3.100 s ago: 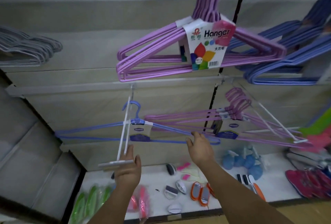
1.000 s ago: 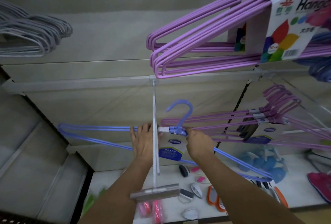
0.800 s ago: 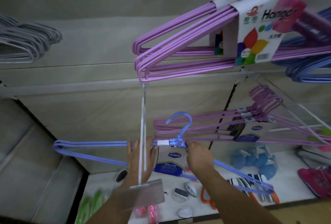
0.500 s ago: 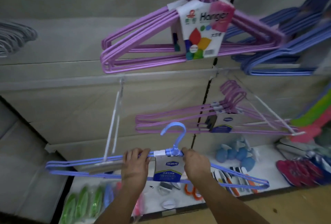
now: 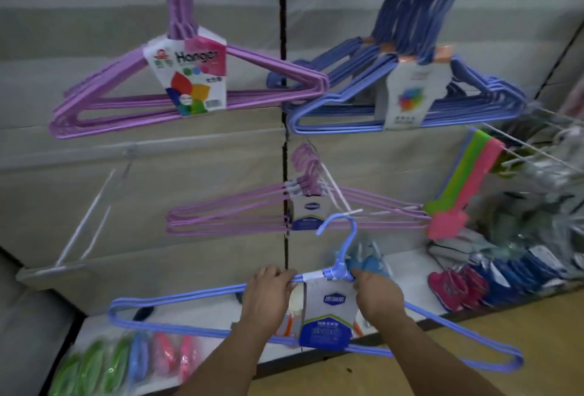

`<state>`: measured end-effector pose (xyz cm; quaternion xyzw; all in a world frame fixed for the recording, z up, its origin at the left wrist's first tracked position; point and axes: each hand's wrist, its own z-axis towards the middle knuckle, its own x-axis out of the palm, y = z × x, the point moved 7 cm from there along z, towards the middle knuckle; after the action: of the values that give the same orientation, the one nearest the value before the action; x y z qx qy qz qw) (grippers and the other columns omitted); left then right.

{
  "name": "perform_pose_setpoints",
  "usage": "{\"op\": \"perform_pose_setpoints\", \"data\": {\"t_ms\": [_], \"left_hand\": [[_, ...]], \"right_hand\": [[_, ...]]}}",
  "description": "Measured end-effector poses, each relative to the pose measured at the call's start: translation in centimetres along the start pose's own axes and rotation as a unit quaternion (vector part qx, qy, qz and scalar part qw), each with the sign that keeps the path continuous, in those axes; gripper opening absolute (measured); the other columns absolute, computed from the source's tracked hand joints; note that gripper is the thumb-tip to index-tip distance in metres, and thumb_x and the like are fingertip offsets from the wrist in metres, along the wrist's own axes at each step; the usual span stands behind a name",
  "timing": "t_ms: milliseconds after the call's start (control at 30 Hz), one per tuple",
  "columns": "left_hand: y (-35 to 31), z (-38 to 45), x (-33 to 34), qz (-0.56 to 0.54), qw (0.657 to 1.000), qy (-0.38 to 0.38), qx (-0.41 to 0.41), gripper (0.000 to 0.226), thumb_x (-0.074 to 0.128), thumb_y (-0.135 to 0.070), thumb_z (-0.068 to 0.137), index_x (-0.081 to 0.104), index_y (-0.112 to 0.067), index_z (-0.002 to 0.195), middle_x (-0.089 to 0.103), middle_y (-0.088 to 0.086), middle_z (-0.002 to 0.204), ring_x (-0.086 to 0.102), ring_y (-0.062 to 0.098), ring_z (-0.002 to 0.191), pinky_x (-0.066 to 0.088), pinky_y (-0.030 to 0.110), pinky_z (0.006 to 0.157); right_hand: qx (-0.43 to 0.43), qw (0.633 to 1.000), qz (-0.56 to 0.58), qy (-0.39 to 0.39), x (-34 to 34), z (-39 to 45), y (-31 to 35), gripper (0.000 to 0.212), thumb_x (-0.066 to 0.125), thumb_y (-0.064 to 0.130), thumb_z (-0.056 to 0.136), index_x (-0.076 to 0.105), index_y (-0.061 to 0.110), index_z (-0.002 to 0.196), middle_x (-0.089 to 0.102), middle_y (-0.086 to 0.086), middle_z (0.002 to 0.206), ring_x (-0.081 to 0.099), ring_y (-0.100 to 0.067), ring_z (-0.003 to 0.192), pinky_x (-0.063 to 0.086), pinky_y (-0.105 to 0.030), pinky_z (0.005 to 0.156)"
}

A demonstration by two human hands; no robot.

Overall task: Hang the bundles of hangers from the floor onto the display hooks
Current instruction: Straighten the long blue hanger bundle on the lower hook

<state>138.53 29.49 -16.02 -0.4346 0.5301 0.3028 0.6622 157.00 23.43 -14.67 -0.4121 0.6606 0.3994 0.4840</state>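
I hold a bundle of blue hangers (image 5: pixel 177 297) with a white and blue label in front of the display wall. My left hand (image 5: pixel 268 296) grips its upper wire left of the neck. My right hand (image 5: pixel 377 296) grips the wire right of the neck. The bundle's blue hook (image 5: pixel 343 231) points up, close to the tip of the white display hook (image 5: pixel 336 193) that carries a purple hanger bundle (image 5: pixel 227 215). An empty white display hook (image 5: pixel 83 225) juts out at the left.
Above hang a purple hanger bundle (image 5: pixel 132 104) and several blue hanger bundles (image 5: pixel 407 79). Green and pink items (image 5: pixel 464 187) hang at the right. A low white shelf (image 5: pixel 407 272) holds brushes, sponges and packaged goods. Wooden floor (image 5: pixel 474 332) shows at the lower right.
Both hands carried the blue bundle off the left display hook, down and to the right. Its hook now sits near the hook holding the purple bundle. My view swung right.
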Motion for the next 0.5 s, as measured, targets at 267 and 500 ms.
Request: {"op": "perform_pose_setpoints", "data": {"t_ms": [267,500], "left_hand": [[-5.7,5.1,1.9,-0.047,0.999,0.02,-0.003,0.033,0.039,-0.036,0.1,0.051,-0.031,0.129,0.055,-0.002,0.118,0.047,0.019,0.113,0.036,0.031,0.093],[-5.9,10.8,0.5,-0.055,0.998,-0.009,-0.018,0.029,0.042,-0.037,0.099,0.056,-0.025,0.121,0.056,0.0,0.116,0.046,0.02,0.113,0.034,0.031,0.089]], "right_hand": [[0.037,0.999,-0.016,0.001,-1.7,2.8,-6.3,0.029,0.036,0.015,0.097,0.052,0.023,0.12,0.062,-0.003,0.116,0.06,-0.026,0.107,0.046,-0.03,0.081],[0.047,0.999,-0.003,-0.009,-3.9,8.3,-6.8,0.033,0.037,0.012,0.096,0.051,0.024,0.124,0.064,-0.005,0.115,0.061,-0.027,0.106,0.046,-0.03,0.079]]}}
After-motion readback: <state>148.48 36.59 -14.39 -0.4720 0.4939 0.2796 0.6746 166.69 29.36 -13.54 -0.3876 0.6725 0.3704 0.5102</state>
